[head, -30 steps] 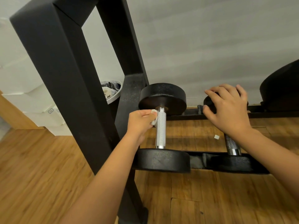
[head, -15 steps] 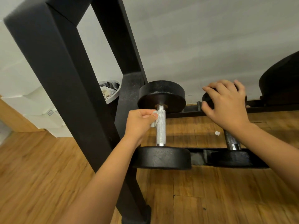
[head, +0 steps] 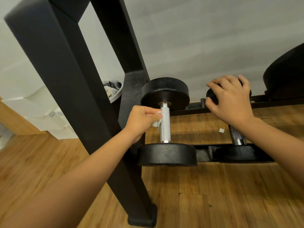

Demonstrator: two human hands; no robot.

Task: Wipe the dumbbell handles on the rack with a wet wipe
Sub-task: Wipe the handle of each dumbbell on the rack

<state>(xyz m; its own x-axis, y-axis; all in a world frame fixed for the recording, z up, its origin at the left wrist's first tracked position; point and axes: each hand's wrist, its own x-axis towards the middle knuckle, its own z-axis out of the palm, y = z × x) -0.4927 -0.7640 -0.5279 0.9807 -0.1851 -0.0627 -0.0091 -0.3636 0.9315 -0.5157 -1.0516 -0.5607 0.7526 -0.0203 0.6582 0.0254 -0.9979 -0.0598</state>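
Left hand [head: 141, 120] pinches a wet wipe [head: 156, 123] to 1 dumbbell handle [head: 165, 127] (right hand [head: 230, 99] grips the neighbouring dumbbell [head: 235, 153], likely bracing).

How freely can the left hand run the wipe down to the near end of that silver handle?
Probably yes. The left hand holds the wipe to the handle up top, and the stretch below is bare down to the near weight. The rack post sits close beside that hand.
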